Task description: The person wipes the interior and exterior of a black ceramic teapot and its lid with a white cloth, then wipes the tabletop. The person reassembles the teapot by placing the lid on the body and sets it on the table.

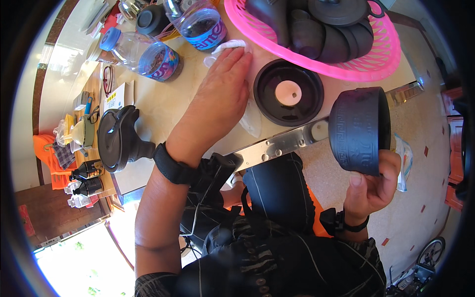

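My right hand (371,189) pinches the rim of a dark clay bowl (354,130) between thumb and fingers. Tipped on its side, the bowl hangs past the table's metal edge, and its outer wall carries a raised key pattern and relief characters. Over the table, my left hand (226,92) has its fingers on a bunched white cloth (230,45); a further pale piece of cloth or tissue (251,120) shows beneath the hand. A glossy black ring-shaped dish (261,92) with a light round centre lies between my hands.
Dark clay ware (310,37) fills a pink plastic basket (382,70) at the far side. Two cut plastic bottles (159,61) (204,29) stand beyond my left hand. A black pedestal-shaped object (120,139) rests to the left. The table's metal edge (274,146) runs before my knees.
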`<move>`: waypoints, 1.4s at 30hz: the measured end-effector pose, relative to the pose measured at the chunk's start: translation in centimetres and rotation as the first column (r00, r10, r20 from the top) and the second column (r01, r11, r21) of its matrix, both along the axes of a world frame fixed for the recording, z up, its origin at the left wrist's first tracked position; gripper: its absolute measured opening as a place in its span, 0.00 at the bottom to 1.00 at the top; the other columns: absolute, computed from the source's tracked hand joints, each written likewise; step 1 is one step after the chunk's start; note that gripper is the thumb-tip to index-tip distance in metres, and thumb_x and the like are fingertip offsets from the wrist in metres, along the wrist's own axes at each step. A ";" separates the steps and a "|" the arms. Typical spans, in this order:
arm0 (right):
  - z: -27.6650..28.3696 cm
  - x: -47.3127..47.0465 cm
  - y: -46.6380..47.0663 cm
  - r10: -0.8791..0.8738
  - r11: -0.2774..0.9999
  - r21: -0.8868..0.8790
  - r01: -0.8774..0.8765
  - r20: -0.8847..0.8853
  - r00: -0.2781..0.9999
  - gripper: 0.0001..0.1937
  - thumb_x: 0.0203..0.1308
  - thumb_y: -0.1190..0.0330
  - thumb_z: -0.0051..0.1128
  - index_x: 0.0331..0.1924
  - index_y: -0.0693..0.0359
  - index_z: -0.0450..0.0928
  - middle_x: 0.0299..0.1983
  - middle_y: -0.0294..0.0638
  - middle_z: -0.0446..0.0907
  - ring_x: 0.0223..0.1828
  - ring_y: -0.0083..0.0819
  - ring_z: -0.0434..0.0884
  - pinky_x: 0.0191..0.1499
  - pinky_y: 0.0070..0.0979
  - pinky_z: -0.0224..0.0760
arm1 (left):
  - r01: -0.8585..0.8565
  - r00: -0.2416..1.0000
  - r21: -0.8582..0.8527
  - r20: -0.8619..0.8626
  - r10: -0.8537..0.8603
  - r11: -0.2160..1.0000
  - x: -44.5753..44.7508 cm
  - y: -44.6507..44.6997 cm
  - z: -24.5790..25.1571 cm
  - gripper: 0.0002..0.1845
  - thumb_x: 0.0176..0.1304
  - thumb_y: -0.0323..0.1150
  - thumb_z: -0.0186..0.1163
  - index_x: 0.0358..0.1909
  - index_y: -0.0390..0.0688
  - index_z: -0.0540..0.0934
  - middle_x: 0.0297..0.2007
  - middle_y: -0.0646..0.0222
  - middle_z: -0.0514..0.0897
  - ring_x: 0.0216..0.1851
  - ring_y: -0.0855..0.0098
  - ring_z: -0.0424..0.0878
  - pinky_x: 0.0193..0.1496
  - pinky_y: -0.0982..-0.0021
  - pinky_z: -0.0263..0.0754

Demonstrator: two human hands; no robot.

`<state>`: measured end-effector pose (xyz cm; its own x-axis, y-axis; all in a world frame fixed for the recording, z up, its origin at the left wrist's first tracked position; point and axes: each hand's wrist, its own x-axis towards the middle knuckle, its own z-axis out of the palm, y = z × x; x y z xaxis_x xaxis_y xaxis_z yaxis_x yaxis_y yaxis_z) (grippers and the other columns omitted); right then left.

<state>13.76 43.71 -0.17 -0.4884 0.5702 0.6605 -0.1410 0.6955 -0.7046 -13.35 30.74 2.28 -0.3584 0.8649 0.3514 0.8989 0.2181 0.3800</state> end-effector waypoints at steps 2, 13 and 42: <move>0.0 0.0 -0.1 0.008 1.000 -0.003 -0.008 -0.003 1.000 0.18 0.47 0.69 0.69 0.41 0.63 0.72 0.38 0.43 0.69 0.37 0.30 0.70 0.39 0.25 0.63 | 0.075 0.997 -0.019 0.023 -0.075 0.997 0.0 -0.5 0.1 0.25 0.58 0.19 0.51 0.60 0.33 0.72 0.62 0.48 0.72 0.67 0.47 0.65 0.70 0.56 0.61; 0.2 -0.3 -0.1 0.001 0.998 -0.063 -0.001 -0.002 1.000 0.18 0.47 0.72 0.70 0.41 0.66 0.73 0.40 0.45 0.70 0.38 0.30 0.70 0.40 0.23 0.63 | 0.119 0.968 -0.167 0.240 -0.076 0.979 4.4 -6.3 1.9 0.26 0.61 0.17 0.50 0.64 0.35 0.72 0.66 0.51 0.70 0.72 0.50 0.61 0.72 0.57 0.56; 1.1 -0.6 -2.2 0.034 0.996 0.074 -0.041 0.091 0.995 0.18 0.48 0.67 0.68 0.40 0.64 0.72 0.40 0.46 0.71 0.39 0.33 0.71 0.44 0.27 0.64 | -0.231 0.894 0.371 0.447 0.045 0.899 8.1 -9.7 2.3 0.23 0.48 0.16 0.59 0.51 0.37 0.79 0.47 0.58 0.81 0.44 0.58 0.80 0.48 0.64 0.76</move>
